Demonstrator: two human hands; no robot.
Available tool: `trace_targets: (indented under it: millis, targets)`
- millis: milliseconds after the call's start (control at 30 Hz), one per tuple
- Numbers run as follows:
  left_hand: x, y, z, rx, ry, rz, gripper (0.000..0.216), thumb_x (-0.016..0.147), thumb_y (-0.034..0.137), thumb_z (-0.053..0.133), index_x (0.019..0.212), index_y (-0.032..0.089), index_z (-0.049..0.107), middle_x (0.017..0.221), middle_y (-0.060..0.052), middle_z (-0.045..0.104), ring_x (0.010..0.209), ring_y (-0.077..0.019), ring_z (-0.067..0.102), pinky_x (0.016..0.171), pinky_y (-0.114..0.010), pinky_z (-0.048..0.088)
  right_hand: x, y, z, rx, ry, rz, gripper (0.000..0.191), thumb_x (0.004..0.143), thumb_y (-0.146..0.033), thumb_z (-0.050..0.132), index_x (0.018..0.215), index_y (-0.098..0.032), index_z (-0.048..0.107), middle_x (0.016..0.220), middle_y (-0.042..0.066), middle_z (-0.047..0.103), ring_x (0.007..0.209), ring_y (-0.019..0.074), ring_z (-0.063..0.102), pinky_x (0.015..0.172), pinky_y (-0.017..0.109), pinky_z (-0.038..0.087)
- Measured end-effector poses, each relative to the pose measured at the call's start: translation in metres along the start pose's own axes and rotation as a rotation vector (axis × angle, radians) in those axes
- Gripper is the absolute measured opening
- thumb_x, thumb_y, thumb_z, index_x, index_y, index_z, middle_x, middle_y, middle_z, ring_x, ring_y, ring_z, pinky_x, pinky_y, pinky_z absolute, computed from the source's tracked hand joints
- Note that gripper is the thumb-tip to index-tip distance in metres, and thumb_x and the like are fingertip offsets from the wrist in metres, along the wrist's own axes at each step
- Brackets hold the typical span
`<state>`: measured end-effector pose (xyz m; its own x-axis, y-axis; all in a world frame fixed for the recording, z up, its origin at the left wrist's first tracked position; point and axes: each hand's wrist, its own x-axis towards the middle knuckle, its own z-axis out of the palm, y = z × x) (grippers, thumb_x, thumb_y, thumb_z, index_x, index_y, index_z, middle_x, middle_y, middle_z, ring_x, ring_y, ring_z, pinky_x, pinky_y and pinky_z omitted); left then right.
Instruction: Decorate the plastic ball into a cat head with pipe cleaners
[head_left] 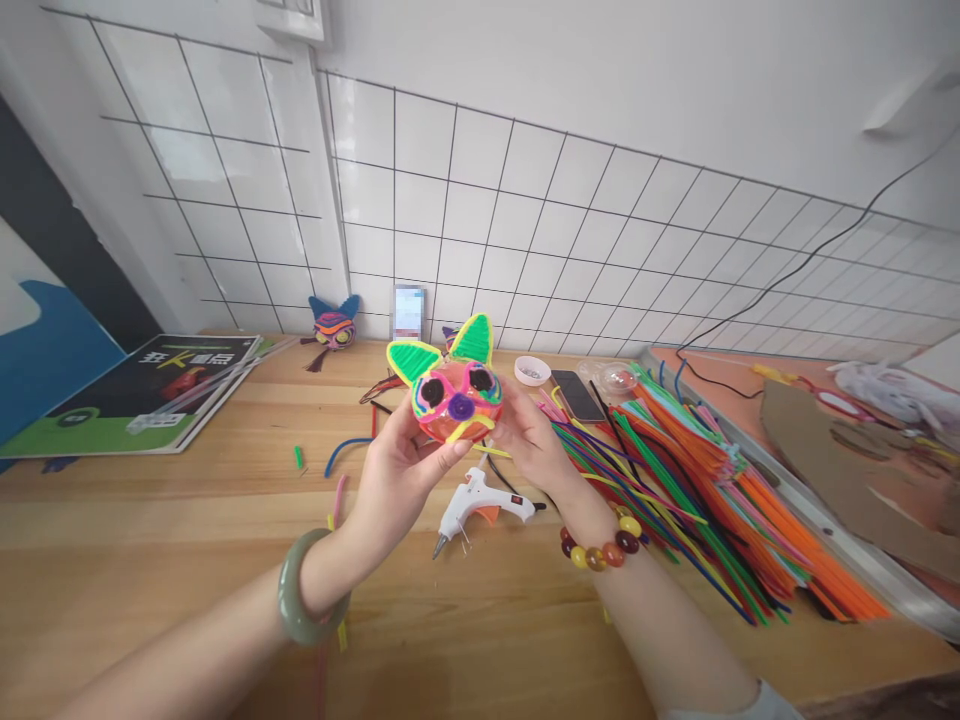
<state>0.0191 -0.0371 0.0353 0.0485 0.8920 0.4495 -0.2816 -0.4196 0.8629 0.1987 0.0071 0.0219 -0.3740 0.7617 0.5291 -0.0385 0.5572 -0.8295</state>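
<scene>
Between my two hands, above the table, is a pipe-cleaner animal head [457,400] with green, yellow-edged ears, black eyes in pink rings and a purple nose. My left hand [401,450] is closed on its lower left side, the thumb lying under the chin. On the opposite side my right hand [529,435] grips the right cheek; some of its fingers are hidden behind the head. Below the head, a white glue gun [484,503] with an orange trigger lies on its side, its nozzle pointing to the lower left.
Many coloured pipe cleaners [712,490] are heaped at the right. A finished-looking animal head [334,325] and a phone with a lit screen [409,312] stand by the wall. A dark phone [576,396] lies near a small bowl [532,371]. Cardboard [855,480] is far right, a large book [150,390] left.
</scene>
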Motion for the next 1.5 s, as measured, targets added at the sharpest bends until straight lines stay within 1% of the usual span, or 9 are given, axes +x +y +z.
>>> trace_targets:
  millis: [233, 333, 567, 700, 833, 1033, 1233, 1400, 1500]
  targets:
    - [-0.0004, -0.0015, 0.0010, -0.023, 0.002, 0.017, 0.045, 0.081, 0.027, 0.079, 0.122, 0.021, 0.062, 0.126, -0.010, 0.071, 0.113, -0.0241, 0.069, 0.097, -0.038, 0.059, 0.0001, -0.0008, -0.0004, -0.051, 0.008, 0.013, 0.056, 0.091, -0.054, 0.064, 0.142, -0.035, 0.048, 0.146, 0.004, 0.057, 0.143, 0.0261, 0.046, 0.114, 0.049, 0.045]
    - [-0.0005, -0.0019, 0.0006, -0.021, -0.005, 0.035, 0.046, 0.081, 0.028, 0.079, 0.123, 0.021, 0.062, 0.128, -0.010, 0.070, 0.115, -0.0244, 0.068, 0.098, -0.038, 0.058, 0.0004, -0.0021, -0.0004, -0.048, 0.007, 0.001, 0.057, 0.091, -0.054, 0.064, 0.142, -0.035, 0.047, 0.145, 0.004, 0.058, 0.140, 0.0259, 0.049, 0.114, 0.049, 0.045]
    - [-0.0018, -0.0014, 0.0008, -0.033, -0.004, 0.048, 0.048, 0.079, 0.025, 0.081, 0.123, 0.021, 0.062, 0.127, -0.009, 0.070, 0.114, -0.0241, 0.069, 0.098, -0.038, 0.058, 0.0004, -0.0072, 0.0000, -0.021, -0.007, -0.022, 0.053, 0.092, -0.051, 0.064, 0.141, -0.036, 0.047, 0.147, 0.004, 0.056, 0.133, 0.0240, 0.056, 0.114, 0.049, 0.046]
    - [-0.0025, -0.0028, 0.0005, -0.039, -0.002, 0.060, 0.049, 0.078, 0.025, 0.082, 0.122, 0.022, 0.062, 0.124, -0.008, 0.072, 0.110, -0.0231, 0.070, 0.096, -0.037, 0.059, -0.0004, -0.0080, -0.0004, 0.001, -0.006, -0.039, 0.052, 0.092, -0.047, 0.066, 0.140, -0.037, 0.048, 0.145, 0.003, 0.058, 0.131, 0.0234, 0.058, 0.114, 0.049, 0.045]
    - [-0.0026, -0.0024, 0.0005, -0.035, 0.001, 0.049, 0.049, 0.078, 0.025, 0.082, 0.123, 0.023, 0.062, 0.122, -0.008, 0.072, 0.107, -0.0225, 0.071, 0.094, -0.036, 0.060, -0.0001, -0.0070, -0.0014, 0.029, -0.031, -0.033, 0.051, 0.093, -0.045, 0.066, 0.140, -0.039, 0.048, 0.145, 0.002, 0.058, 0.132, 0.0235, 0.057, 0.113, 0.047, 0.047]
    - [-0.0024, -0.0020, 0.0001, -0.062, 0.011, 0.023, 0.049, 0.077, 0.024, 0.082, 0.121, 0.021, 0.062, 0.121, -0.008, 0.073, 0.107, -0.0213, 0.071, 0.093, -0.035, 0.061, 0.0006, -0.0059, 0.0003, 0.043, -0.026, -0.010, 0.054, 0.091, -0.050, 0.066, 0.140, -0.037, 0.047, 0.146, 0.003, 0.057, 0.138, 0.0249, 0.051, 0.107, 0.045, 0.051]
    - [-0.0015, -0.0034, -0.0016, -0.030, 0.019, -0.038, 0.044, 0.080, 0.026, 0.080, 0.120, 0.020, 0.063, 0.124, -0.009, 0.073, 0.108, -0.0220, 0.071, 0.094, -0.033, 0.059, -0.0001, -0.0065, 0.0021, 0.147, 0.001, 0.021, 0.048, 0.091, -0.039, 0.070, 0.135, -0.035, 0.053, 0.142, 0.004, 0.060, 0.131, 0.0232, 0.058, 0.107, 0.043, 0.051]
    - [0.0007, -0.0018, -0.0019, -0.031, 0.019, -0.110, 0.041, 0.078, 0.031, 0.081, 0.114, 0.019, 0.065, 0.119, -0.008, 0.074, 0.107, -0.0229, 0.071, 0.093, -0.035, 0.058, 0.0001, -0.0074, 0.0025, 0.172, 0.036, 0.084, 0.045, 0.088, -0.040, 0.073, 0.130, -0.033, 0.056, 0.137, 0.004, 0.064, 0.129, 0.0244, 0.059, 0.103, 0.043, 0.054]
    - [0.0012, -0.0021, -0.0027, -0.047, 0.020, -0.156, 0.042, 0.078, 0.033, 0.082, 0.114, 0.019, 0.066, 0.117, -0.009, 0.074, 0.106, -0.0232, 0.070, 0.093, -0.036, 0.058, 0.0009, -0.0075, 0.0024, 0.198, 0.050, 0.112, 0.044, 0.087, -0.040, 0.075, 0.127, -0.033, 0.057, 0.135, 0.003, 0.066, 0.127, 0.0238, 0.061, 0.100, 0.043, 0.056]
